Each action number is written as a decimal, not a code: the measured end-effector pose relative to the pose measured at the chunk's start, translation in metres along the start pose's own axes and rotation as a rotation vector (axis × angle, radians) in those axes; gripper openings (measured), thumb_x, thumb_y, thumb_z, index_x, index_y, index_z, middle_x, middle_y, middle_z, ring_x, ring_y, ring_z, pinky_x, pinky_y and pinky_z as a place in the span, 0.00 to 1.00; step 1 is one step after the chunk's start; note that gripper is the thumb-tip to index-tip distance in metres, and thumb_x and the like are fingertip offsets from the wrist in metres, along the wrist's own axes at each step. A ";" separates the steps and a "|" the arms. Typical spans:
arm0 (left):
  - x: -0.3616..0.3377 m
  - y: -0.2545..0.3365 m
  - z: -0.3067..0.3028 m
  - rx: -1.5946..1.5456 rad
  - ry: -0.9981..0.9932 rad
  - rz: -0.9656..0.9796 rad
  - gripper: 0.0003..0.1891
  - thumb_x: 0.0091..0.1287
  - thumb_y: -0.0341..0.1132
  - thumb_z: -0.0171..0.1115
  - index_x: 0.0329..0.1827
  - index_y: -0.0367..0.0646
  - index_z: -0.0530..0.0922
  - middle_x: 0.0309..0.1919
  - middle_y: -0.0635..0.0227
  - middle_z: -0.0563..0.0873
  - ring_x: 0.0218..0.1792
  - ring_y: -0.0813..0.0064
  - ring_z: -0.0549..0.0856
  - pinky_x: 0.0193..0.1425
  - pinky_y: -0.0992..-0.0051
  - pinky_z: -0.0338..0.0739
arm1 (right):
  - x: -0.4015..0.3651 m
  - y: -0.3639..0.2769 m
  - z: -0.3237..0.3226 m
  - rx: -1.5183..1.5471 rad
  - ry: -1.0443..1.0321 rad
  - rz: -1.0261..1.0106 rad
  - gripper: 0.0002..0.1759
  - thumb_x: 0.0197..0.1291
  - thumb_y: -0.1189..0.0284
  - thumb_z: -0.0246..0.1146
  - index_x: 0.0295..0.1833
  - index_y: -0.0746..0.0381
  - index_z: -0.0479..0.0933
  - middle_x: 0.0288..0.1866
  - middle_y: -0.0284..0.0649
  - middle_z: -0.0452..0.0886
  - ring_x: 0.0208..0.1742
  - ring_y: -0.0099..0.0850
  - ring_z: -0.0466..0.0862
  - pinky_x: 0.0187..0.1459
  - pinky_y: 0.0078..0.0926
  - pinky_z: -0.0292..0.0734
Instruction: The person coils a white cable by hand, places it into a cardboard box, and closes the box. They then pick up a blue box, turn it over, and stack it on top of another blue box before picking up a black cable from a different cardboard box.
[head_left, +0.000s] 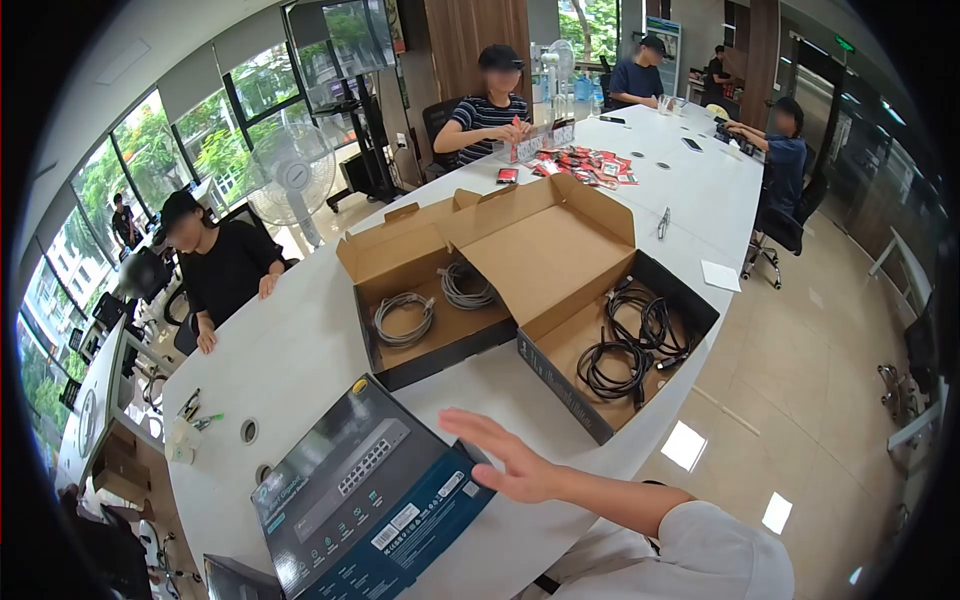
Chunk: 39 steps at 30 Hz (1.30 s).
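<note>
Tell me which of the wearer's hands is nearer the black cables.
Right: the right hand is left of the black cables, on the near side, apart from them. The left hand is not in view, presumably farther.

Red packets [590, 165] lie near a seated person [488, 118]; a fan [291, 176] — white — stands.

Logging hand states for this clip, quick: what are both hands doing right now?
Left hand: not in view, cannot be told.
Right hand: open, at the edge of the printed box; contact cannot be told.
</note>
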<state>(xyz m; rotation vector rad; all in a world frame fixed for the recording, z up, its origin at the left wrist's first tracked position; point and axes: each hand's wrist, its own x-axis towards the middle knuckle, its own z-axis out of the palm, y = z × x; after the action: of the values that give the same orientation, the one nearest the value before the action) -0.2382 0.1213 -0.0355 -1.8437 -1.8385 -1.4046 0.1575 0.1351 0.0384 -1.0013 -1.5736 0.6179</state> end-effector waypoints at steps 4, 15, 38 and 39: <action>-0.004 0.005 -0.001 0.007 -0.003 -0.008 0.41 0.70 0.55 0.61 0.74 0.30 0.58 0.67 0.40 0.70 0.64 0.47 0.74 0.69 0.55 0.66 | -0.001 -0.006 0.012 -0.007 -0.135 -0.021 0.38 0.70 0.60 0.60 0.80 0.61 0.58 0.82 0.51 0.52 0.82 0.50 0.53 0.77 0.44 0.51; -0.021 0.022 0.000 0.033 0.021 -0.041 0.38 0.71 0.52 0.61 0.71 0.28 0.60 0.65 0.39 0.72 0.62 0.48 0.75 0.66 0.56 0.67 | -0.017 0.001 0.011 -0.350 -0.150 -0.175 0.48 0.61 0.55 0.69 0.80 0.60 0.55 0.81 0.60 0.49 0.80 0.56 0.55 0.76 0.49 0.55; 0.026 0.103 0.010 0.003 -0.339 0.073 0.21 0.65 0.27 0.60 0.62 0.34 0.74 0.68 0.43 0.71 0.66 0.41 0.72 0.69 0.53 0.66 | 0.139 -0.062 0.010 -0.484 0.213 -0.321 0.31 0.49 0.54 0.78 0.55 0.61 0.82 0.62 0.53 0.77 0.63 0.52 0.78 0.63 0.42 0.74; 0.030 0.099 0.007 -0.039 -0.338 0.087 0.22 0.66 0.28 0.62 0.62 0.33 0.74 0.66 0.42 0.72 0.65 0.40 0.73 0.68 0.53 0.66 | 0.146 -0.062 0.013 -0.499 0.223 -0.337 0.30 0.49 0.55 0.78 0.53 0.61 0.83 0.61 0.53 0.79 0.63 0.51 0.78 0.63 0.42 0.74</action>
<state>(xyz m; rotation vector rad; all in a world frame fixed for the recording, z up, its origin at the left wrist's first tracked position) -0.1567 0.1255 0.0286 -2.2667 -1.8559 -1.1638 0.1248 0.2302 0.1615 -1.0865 -1.6784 -0.1271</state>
